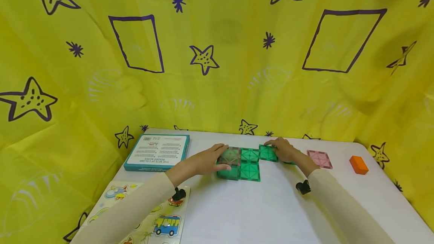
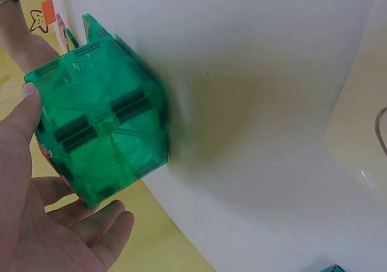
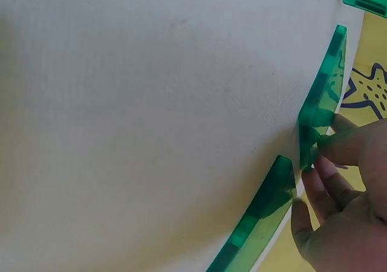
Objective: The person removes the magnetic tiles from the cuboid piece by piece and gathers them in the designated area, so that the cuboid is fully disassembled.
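Note:
My left hand (image 1: 207, 161) holds the left end of a box-like build of clear green magnetic tiles (image 1: 249, 171), its thumb at the near face and its fingers behind. A reddish tile (image 1: 230, 156) tops that end. Seen in the left wrist view, the green build (image 2: 106, 118) has its thumb-side edge against the thumb. Just right of the build, my right hand (image 1: 285, 150) pinches a single green magnetic tile (image 1: 268, 153) between thumb and fingers; the right wrist view shows this tile (image 3: 320, 103) standing on edge, tilted. Another green tile (image 3: 257, 226) stands close by the fingers.
A pink magnetic tile (image 1: 319, 159) and an orange block (image 1: 358, 165) lie to the right. On the left are a flat teal-and-white box (image 1: 157, 151) and a picture puzzle board (image 1: 183, 219). Yellow patterned cloth (image 1: 217, 97) hangs behind the white table (image 1: 237, 214).

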A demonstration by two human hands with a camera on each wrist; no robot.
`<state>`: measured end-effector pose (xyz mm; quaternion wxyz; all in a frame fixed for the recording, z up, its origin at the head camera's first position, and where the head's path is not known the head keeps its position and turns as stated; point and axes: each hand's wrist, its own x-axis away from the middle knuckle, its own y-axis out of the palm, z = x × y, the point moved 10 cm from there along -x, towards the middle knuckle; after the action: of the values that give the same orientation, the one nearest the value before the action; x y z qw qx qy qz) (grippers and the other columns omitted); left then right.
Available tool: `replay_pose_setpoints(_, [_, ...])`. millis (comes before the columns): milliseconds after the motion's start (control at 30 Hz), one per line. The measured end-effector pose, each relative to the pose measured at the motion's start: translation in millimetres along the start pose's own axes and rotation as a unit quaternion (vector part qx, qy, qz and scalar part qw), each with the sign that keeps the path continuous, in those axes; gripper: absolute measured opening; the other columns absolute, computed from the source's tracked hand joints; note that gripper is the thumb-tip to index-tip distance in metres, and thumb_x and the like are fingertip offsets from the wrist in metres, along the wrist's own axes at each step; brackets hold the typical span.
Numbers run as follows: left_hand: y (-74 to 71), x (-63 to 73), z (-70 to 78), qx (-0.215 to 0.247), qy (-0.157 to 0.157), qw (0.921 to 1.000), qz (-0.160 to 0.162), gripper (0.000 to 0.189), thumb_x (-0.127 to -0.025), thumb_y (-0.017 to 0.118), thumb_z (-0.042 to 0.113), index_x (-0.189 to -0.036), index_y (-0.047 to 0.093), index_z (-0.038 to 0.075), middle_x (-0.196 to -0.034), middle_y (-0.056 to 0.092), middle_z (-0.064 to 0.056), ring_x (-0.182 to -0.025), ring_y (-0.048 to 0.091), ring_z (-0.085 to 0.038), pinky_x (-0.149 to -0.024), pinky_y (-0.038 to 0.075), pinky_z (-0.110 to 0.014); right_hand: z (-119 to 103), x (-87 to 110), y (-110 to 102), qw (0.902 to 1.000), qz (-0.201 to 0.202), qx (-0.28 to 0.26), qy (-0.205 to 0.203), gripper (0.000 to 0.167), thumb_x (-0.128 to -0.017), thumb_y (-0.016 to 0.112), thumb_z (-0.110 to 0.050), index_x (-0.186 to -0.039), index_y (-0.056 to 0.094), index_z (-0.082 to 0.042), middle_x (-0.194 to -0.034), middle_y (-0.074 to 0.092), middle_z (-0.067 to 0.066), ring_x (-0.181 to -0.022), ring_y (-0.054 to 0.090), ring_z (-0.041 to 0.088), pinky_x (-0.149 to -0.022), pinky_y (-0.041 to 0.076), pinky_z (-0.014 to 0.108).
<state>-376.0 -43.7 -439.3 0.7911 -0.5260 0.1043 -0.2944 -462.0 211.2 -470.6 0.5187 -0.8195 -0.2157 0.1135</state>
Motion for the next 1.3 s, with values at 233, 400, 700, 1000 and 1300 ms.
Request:
replay_pose_setpoints(233, [-0.1,-0.5,0.5,0.004,0.001,1.0000,0.000,0.092,-0.103,0.058,0.062,-0.170,0.020,0.013,-0.176,0.019,-0.014,-0.157,0.033,-0.036,-0.121,0.039,-0.053,1,0.7,3,0.9997,0.015,0.013,0.015,0.042,-0.103,0.052,0.004,-0.139,0.066,-0.012,-0.127,0.058,0.027,-0.119,0.053,0.050,-0.089,0.041,0.067])
replay_pose_setpoints(400, [0.3,-0.4,-0.2,0.006,0.002,1.0000,0.001,0.092,-0.103,0.058,0.062,-0.170,0.020,0.013,-0.176,0.019,-0.014,-0.157,0.033,-0.035,-0.121,0.038,-0.053,-2,1.0,6,0.9995,0.028,0.011,0.006,0.047,-0.100,0.052,0.008,-0.138,0.067,-0.014,-0.125,0.057,0.026,-0.114,0.052,0.047,-0.087,0.039,0.061])
replay_pose_setpoints(700, [0.2,0.0,0.4,0.009,0.003,1.0000,-0.001,0.091,-0.103,0.058,0.062,-0.170,0.020,0.014,-0.176,0.018,-0.014,-0.157,0.033,-0.036,-0.121,0.039,-0.053,-11,3.6,-2,0.9984,0.051,0.025,-0.003,0.047,-0.105,0.050,0.002,-0.150,0.056,-0.010,-0.136,0.054,0.031,-0.122,0.050,0.052,-0.092,0.038,0.067])
replay_pose_setpoints(1000, [-0.1,-0.8,0.0,-0.001,-0.003,1.0000,-0.003,0.091,-0.103,0.059,0.062,-0.170,0.020,0.014,-0.175,0.020,-0.014,-0.155,0.037,-0.035,-0.121,0.040,-0.052,-55,5.1,-22,0.9915,0.079,-0.085,-0.060,0.045,-0.115,0.047,-0.023,-0.151,0.046,0.005,-0.132,0.056,0.026,-0.118,0.059,0.039,-0.102,0.052,0.060])
replay_pose_setpoints(1300, [-3.5,0.7,1.0,-0.008,-0.005,0.9999,-0.005,0.091,-0.103,0.059,0.062,-0.170,0.022,0.013,-0.174,0.023,-0.015,-0.155,0.036,-0.036,-0.121,0.040,-0.052,-106,20.2,2,0.9921,0.031,-0.018,-0.120,0.051,-0.112,0.054,-0.037,-0.155,0.046,-0.011,-0.138,0.060,0.015,-0.124,0.062,0.031,-0.104,0.053,0.054])
